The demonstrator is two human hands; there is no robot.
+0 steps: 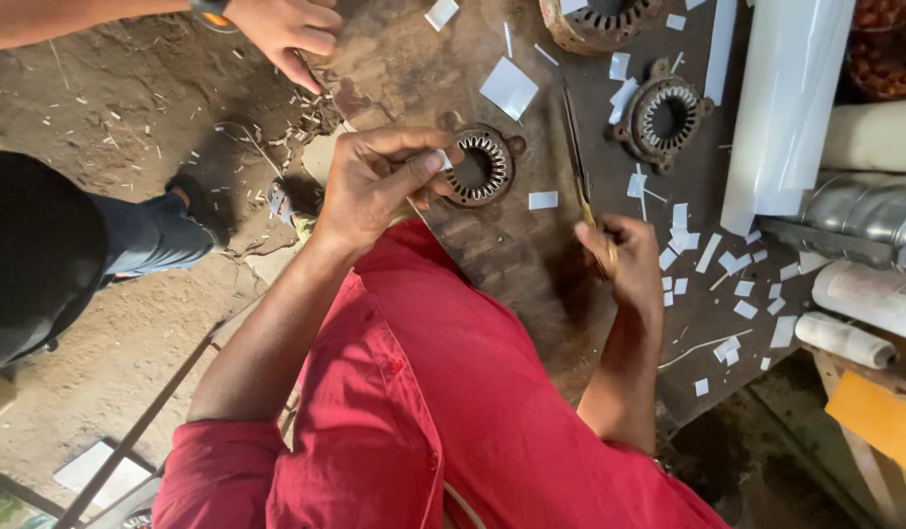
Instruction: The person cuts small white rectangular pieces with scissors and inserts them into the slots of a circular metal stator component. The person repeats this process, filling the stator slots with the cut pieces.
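Stator core [479, 165], a small rusty ring of slotted laminations, lies on the dark metal counter [517, 260] at about twelve o'clock from the person's red-shirted chest, and the work in hand seems to be lining its slots with insulating paper. Largest on the counter is the long white sheet of paper [788, 98] at two o'clock, with grey and white rolls [864, 211] lying just beside it toward three o'clock. A second, similar core [666, 113] sits at one o'clock, and part of a third shows at the top edge. Scattered across the counter from one to three o'clock are many small white paper strips [680, 238], already cut. The left hand [375, 181], at eleven o'clock, touches the near core's rim, its fingers pinched narrow on a small white slip [442, 159] at the ring's left edge. The right hand [624, 260], at two o'clock, is closed around the yellowish handles of a pair of scissors [578, 157], whose blades point away toward twelve o'clock. Another person's hand [286, 29] reaches in at the top left, well apart from the core. Judging from this, a slip is being seated into a slot; the next move would call for a steady, fine push so that the paper slides in straight without creasing.
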